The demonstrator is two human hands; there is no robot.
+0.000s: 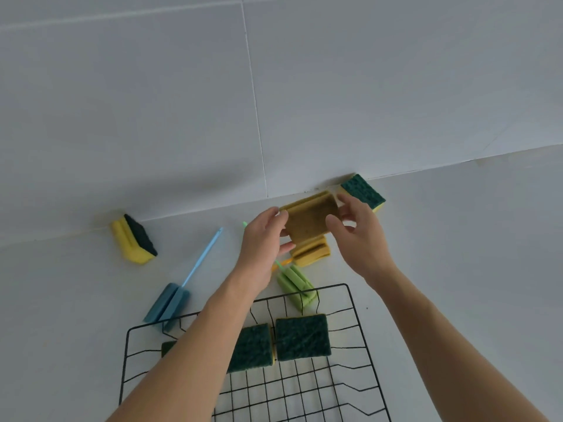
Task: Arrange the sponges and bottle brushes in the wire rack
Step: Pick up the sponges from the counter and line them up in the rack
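Both hands meet just above the middle of the frame on one yellow sponge [309, 219], lifted clear of the white bench [457, 239]. The left hand [264, 236] grips its left edge with closed fingers, thumb underneath; the right hand [358, 236] pinches its right edge with fingers curled round it. Directly below it another yellow sponge [313, 252] lies on the bench, and just under that a green brush [294, 283] rests with its head against the far rim of the wire rack [350, 303]. The rack fills the lower centre and carries two sponges, green side up and side by side: one in the middle [254, 348], partly covered by the left forearm, and one to its right [303, 338]. A blue brush [178, 295] lies to the rack's upper left. At the wall, a sponge on edge sits at the left [134, 240] and another [364, 191] just above the right hand
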